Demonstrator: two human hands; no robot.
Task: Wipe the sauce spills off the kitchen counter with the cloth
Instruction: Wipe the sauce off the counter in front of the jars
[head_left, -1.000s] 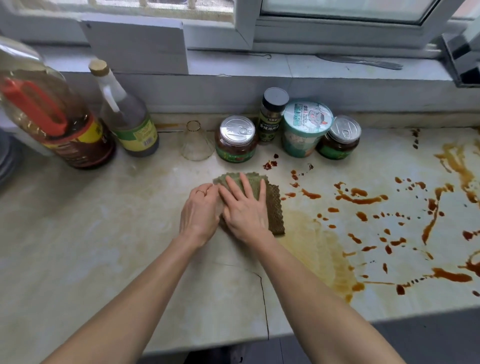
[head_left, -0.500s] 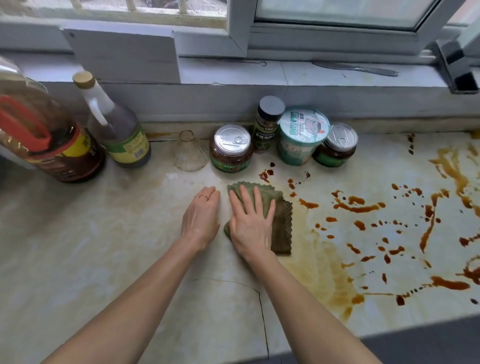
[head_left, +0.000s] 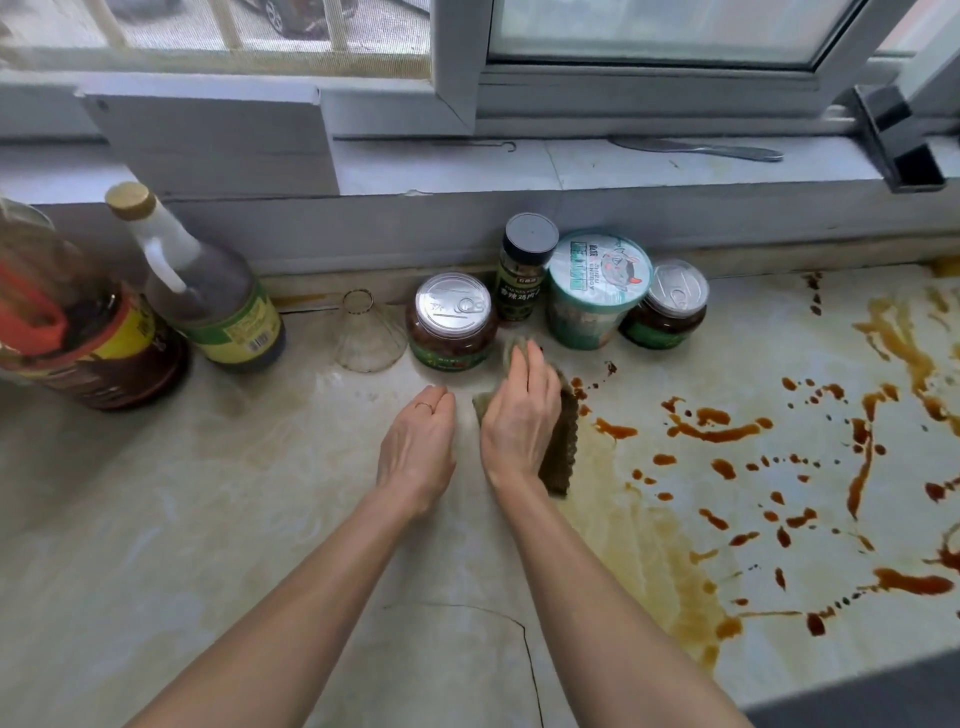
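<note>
right hand: the right hand (head_left: 519, 421) lies flat on top of the cloth, fingers straight and close together, pointing toward the back edge of the counter; palm and fingers press down on it.
left hand: the left hand (head_left: 418, 447) sits just beside the right, on its left, with fingers loosely curled and holding nothing; a thin ring shows on one finger; whether it touches the counter i cannot tell.
cloth: a folded green-brown cloth (head_left: 565, 441) with a scalloped edge, mostly covered by the right hand, lying near the middle of the back edge; its far end reaches up between two containers.
counter: a pale marbled counter (head_left: 234, 519) with a thin crack near the front edge.
sauce spills: dark brown sauce spills (head_left: 717, 431) in drops and streaks over the right half, beginning just right of the cloth; a faded brown smear runs from the cloth toward the front edge.
back edge: a silver-lidded jar (head_left: 452, 322) and a green tub (head_left: 597, 291) stand just behind the cloth.
</note>
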